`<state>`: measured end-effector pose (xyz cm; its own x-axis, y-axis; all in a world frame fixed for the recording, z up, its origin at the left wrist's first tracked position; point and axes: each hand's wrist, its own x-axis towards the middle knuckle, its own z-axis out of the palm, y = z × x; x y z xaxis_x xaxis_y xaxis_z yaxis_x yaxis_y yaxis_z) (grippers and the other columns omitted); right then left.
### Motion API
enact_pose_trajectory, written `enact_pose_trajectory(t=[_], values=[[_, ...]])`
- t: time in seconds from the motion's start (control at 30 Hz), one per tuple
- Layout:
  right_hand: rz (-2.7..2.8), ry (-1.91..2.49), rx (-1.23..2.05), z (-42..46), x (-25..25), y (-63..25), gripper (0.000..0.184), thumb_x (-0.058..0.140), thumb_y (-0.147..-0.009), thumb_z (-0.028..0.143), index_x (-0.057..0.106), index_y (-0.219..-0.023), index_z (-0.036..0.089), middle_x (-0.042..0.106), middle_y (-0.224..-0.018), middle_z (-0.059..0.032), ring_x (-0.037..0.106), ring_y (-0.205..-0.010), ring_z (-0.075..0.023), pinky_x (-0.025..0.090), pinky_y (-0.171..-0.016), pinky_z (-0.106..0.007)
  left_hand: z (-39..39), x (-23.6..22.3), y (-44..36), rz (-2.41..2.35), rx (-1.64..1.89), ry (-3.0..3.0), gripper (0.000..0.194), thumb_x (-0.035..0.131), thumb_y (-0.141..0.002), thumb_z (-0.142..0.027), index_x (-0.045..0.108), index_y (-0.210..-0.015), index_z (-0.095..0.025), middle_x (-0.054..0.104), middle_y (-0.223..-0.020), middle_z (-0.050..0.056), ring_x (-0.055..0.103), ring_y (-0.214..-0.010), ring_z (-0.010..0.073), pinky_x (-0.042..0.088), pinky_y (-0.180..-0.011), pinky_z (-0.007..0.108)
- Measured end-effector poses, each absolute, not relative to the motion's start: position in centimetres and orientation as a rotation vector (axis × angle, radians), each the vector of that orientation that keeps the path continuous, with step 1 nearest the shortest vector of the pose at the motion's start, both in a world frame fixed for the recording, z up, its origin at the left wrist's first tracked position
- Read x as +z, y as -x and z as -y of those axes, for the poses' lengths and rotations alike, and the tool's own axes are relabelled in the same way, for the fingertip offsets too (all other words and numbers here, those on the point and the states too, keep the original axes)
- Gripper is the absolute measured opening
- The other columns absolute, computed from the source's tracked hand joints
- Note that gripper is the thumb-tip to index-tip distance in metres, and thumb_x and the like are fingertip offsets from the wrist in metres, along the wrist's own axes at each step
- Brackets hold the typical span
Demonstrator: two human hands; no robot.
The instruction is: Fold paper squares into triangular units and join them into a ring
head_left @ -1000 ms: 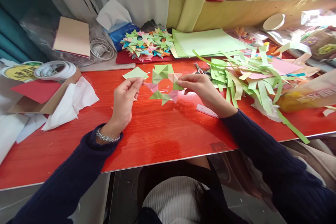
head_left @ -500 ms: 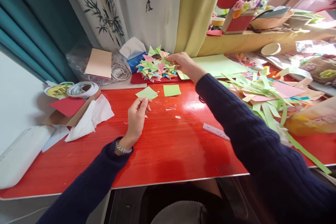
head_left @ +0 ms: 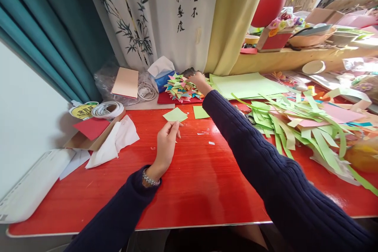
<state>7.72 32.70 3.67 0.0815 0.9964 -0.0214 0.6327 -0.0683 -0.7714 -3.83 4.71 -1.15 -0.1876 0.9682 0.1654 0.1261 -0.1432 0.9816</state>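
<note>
My right hand point(head_left: 198, 80) reaches to the back of the red table and touches a pile of small folded paper pieces point(head_left: 180, 89), pink, green, blue and orange, with several points sticking up. Its fingers are bent together at the pile's right top; what they grip, if anything, is hidden. Nearer to me, my left hand point(head_left: 167, 141) has thumb and forefinger pressed together just below a light green paper square point(head_left: 175, 114). Whether they pinch its lower corner I cannot tell. A second green square point(head_left: 201, 112) lies to the right, partly covered by my right sleeve.
Green paper sheets point(head_left: 248, 85) lie right of the pile, with a heap of cut green strips point(head_left: 295, 120) nearer. On the left stand a cardboard box point(head_left: 119, 118), crumpled tissue point(head_left: 118, 139) and a white case point(head_left: 32, 185). A tissue pack point(head_left: 162, 80) sits behind.
The view has tilted and shifted, so the table appears lower and further right. The pile under my right hand looks lower, its tall green points gone from the top. My left hand stays by the green square.
</note>
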Motion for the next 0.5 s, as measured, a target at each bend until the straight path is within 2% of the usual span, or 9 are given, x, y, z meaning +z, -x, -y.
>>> enact_pose_trajectory(t=[0.1, 0.2, 0.27, 0.33, 0.43, 0.5], values=[[1.656, 1.833, 0.583, -32.3, 4.4, -8.3, 0.036, 0.057, -0.093, 0.032, 0.057, -0.121, 0.01, 0.058, -0.122, -0.0136, 0.06, -0.107, -0.022, 0.05, -0.09, -0.041, -5.1, -0.3, 4.7, -1.48, 1.544, -1.406, 0.028, 0.049, -0.092, -0.043, 0.061, -0.083, -0.019, 0.049, -0.066, -0.002, 0.047, -0.063, 0.0115, 0.039, -0.063, 0.024], [1.682, 1.877, 0.391, -32.0, 6.5, -10.1, 0.038, 0.051, -0.093, 0.02, 0.054, -0.125, 0.001, 0.051, -0.13, -0.0233, 0.058, -0.112, -0.0277, 0.048, -0.091, -0.04, -6.1, 1.0, 6.8, -1.618, 1.527, -1.626, 0.025, 0.049, -0.091, -0.04, 0.061, -0.085, -0.019, 0.059, -0.077, 0.0, 0.055, -0.075, 0.0144, 0.042, -0.074, 0.026], [1.711, 1.887, 0.243, -31.7, 8.4, -12.1, 0.041, 0.047, -0.09, 0.01, 0.05, -0.13, 0.0, 0.043, -0.138, -0.0261, 0.054, -0.118, -0.0306, 0.044, -0.096, -0.041, -6.8, 1.9, 8.3, -1.669, 1.148, -1.908, 0.022, 0.054, -0.087, -0.04, 0.063, -0.085, -0.02, 0.064, -0.086, 0.002, 0.054, -0.085, 0.018, 0.041, -0.084, 0.03], [1.817, 1.871, 0.037, -31.1, 10.2, -14.3, 0.044, 0.044, -0.088, 0.004, 0.048, -0.131, 0.001, 0.042, -0.139, -0.0262, 0.052, -0.121, -0.0321, 0.042, -0.097, -0.043, -7.4, 2.4, 9.5, -1.668, 0.774, -2.078, 0.026, 0.057, -0.083, -0.044, 0.065, -0.091, -0.02, 0.064, -0.099, 0.005, 0.052, -0.098, 0.0219, 0.038, -0.094, 0.035], [2.069, 1.808, -0.259, -29.3, 12.1, -16.9, 0.039, 0.043, -0.088, 0.004, 0.055, -0.125, 0.002, 0.054, -0.128, -0.0249, 0.056, -0.117, -0.0343, 0.043, -0.094, -0.046, -7.6, 2.5, 10.3, -1.682, 0.373, -2.152, 0.041, 0.061, -0.078, -0.052, 0.064, -0.106, -0.022, 0.06, -0.11, 0.007, 0.048, -0.109, 0.0271, 0.034, -0.098, 0.043], [2.229, 1.782, -0.263, -27.1, 12.5, -17.9, 0.03, 0.051, -0.088, 0.011, 0.064, -0.114, 0.003, 0.062, -0.116, -0.0231, 0.059, -0.111, -0.0361, 0.043, -0.091, -0.049, -7.5, 2.2, 10.6, -1.655, 0.18, -2.188, 0.04, 0.061, -0.076, -0.054, 0.065, -0.101, -0.023, 0.061, -0.104, 0.006, 0.049, -0.106, 0.0286, 0.034, -0.097, 0.045]])
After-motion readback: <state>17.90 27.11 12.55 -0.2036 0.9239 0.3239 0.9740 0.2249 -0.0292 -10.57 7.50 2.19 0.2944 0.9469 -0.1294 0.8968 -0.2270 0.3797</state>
